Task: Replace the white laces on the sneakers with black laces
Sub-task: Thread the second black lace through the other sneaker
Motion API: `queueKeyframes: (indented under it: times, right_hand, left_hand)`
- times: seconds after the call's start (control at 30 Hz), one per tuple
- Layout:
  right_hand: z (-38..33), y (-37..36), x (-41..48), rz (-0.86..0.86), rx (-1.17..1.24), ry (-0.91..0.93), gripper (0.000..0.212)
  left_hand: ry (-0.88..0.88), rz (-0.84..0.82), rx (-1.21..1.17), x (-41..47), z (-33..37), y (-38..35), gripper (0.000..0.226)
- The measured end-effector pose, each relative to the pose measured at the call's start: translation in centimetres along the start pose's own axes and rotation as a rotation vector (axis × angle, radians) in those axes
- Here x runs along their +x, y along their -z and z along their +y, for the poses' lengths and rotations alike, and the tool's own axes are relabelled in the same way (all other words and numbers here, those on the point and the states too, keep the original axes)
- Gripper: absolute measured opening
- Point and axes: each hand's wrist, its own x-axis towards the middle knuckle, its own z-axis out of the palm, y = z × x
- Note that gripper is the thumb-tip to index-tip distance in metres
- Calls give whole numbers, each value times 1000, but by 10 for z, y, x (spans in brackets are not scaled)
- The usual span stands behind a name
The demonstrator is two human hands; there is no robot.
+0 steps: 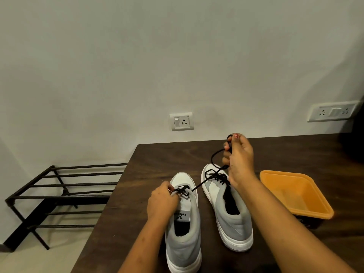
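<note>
Sneakers beside orange tub (rack left)

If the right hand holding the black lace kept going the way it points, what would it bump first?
Probably the wall. The right hand, pinching the black lace, points away over the far edge of the table; nothing else shows between, though depth is unclear.

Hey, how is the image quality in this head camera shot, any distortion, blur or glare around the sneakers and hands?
Head view: wide-angle bending tilts the double socket plate at right; light is dim and even, with soft shadows beside the left sneaker and right sneaker; no glare on the orange tub; the right hand and black lace look slightly soft; the far right corner goes dark.
</note>
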Motion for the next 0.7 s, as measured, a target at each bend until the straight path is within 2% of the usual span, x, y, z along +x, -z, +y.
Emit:
queueKeyframes:
  times: [0.1, 0.2, 0.27, 0.37, 0.43, 0.5, 0.57, 0.63, 0.7]
  right_hand:
    - [-14, 5, 6, 76, -10, 133, 32]
    - [-9, 11, 4, 81, -323, 377, 28]
    - [-3, 10, 3, -17, -492, 474, 25]
    - [5, 8, 1, -282, -696, 322, 21]
    - [19, 9, -6, -522, -877, 108, 19]
    - [33, 8, -15, -704, -896, -178, 22]
    - [42, 6, -21, -734, -949, -329, 26]
    - [50, 3, -20, -697, -1193, -279, 28]
    - [55, 3, -21, -673, -1368, -290, 23]
  left_hand:
    - [-26, 17, 35, -1, 3, -1, 7]
    - [-73, 18, 74, -1, 5, -3, 11]
    - [-90, 21, 80, 0, 6, -3, 14]
    - [-94, -4, 79, 2, 4, -1, 15]
    - [-84, -47, 43, 3, 3, 1, 14]
    - [-63, -126, -81, 4, 3, 4, 14]
    - [6, -243, -315, 4, 5, 9, 22]
    - [115, -326, -478, 5, -1, 13, 24]
    - [178, -371, -499, 7, -12, 16, 17]
